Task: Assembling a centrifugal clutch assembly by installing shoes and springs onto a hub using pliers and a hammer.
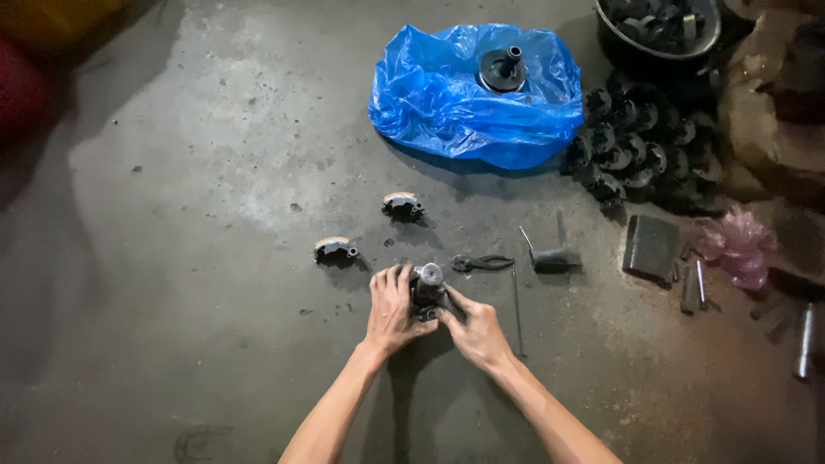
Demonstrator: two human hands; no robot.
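Both of my hands hold a small dark metal part (pixel 427 288) with a round silvery top, standing on the concrete floor. My left hand (pixel 389 311) wraps its left side with fingers spread. My right hand (pixel 475 331) grips its right lower side. Two curved shoe-like pieces lie just beyond: one (pixel 334 249) at the left, the other (pixel 402 205) farther back. Black pliers (pixel 481 263) lie right of the part.
A blue plastic bag (pixel 477 94) with a round dark disc (pixel 503 69) on it lies at the back. A pile of dark parts (pixel 649 155) and a bowl (pixel 657 30) of more sit back right. A thin rod (pixel 516 309), a hammer-like tool (pixel 554 256), a flat block (pixel 650 247) and a pink bag (pixel 739 245) lie at the right.
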